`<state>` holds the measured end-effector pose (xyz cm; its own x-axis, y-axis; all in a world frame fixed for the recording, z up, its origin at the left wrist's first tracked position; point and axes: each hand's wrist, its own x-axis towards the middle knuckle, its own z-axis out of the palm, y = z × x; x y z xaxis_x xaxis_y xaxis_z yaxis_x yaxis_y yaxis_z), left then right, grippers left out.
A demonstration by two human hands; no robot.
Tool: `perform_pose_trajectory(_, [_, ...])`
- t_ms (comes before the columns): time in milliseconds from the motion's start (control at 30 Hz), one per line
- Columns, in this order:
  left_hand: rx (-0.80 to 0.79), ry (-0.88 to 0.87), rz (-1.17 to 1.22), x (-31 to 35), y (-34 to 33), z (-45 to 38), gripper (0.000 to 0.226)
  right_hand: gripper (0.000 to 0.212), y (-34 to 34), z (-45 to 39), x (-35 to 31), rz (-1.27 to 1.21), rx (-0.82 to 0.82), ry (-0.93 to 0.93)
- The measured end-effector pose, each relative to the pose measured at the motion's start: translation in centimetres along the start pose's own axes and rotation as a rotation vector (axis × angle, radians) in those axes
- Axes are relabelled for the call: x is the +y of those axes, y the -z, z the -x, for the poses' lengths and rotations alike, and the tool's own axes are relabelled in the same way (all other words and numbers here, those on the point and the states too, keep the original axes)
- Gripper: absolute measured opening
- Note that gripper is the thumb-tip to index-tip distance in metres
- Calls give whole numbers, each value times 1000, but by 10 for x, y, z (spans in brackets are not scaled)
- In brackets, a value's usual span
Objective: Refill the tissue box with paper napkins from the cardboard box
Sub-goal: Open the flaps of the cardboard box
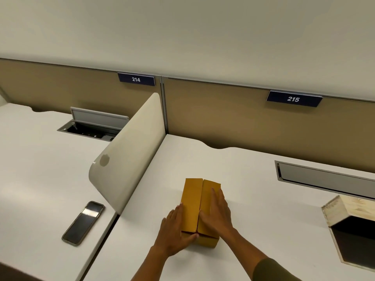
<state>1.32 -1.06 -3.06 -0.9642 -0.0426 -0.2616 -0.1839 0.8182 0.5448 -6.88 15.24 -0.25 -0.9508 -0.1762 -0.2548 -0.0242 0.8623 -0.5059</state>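
Cardboard box (pixel 192 201) lies closed beneath both hands' flat fingers (pixel 218 201).

The cardboard box (pixel 199 207) sits mid-desk, tissue box (pixel 353 226) right, phone (pixel 83 223) left (beyond the divider (pixel 129 153)).

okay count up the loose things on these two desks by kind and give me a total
Cardboard box: 1
Wooden tissue box: 1
Phone: 1
Total: 3

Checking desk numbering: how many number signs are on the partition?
2: sign 214 above the left desk, sign 215 above the right desk. Others may lie outside view.
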Motion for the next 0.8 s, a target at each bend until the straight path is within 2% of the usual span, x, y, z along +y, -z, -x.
perform_pose_trajectory(67, [12,-4,1,-2,-1,-1,116,102,2,1,0,5,5,0])
perform_pose_trajectory(200, [27,-2,-21,-5,-1,0,89,109,3,3,2,16,-1,18])
perform_pose_trajectory(300, [62,6,57,-6,1,4,81,110,2,6,0,-34,6,15])
perform_pose_trajectory(433, [142,48,317,-2,5,10,66,97,4,10,-3,-159,49,45])
perform_pose_trajectory(533, [239,64,382,-7,12,13,63,83,14,14,2,-166,69,120])
perform_pose_trajectory(700, [405,20,339,-26,28,16,53,73,43,20,27,-78,77,213])
perform_pose_trajectory(800, [522,-90,133,-37,35,13,52,68,52,21,45,152,123,236])
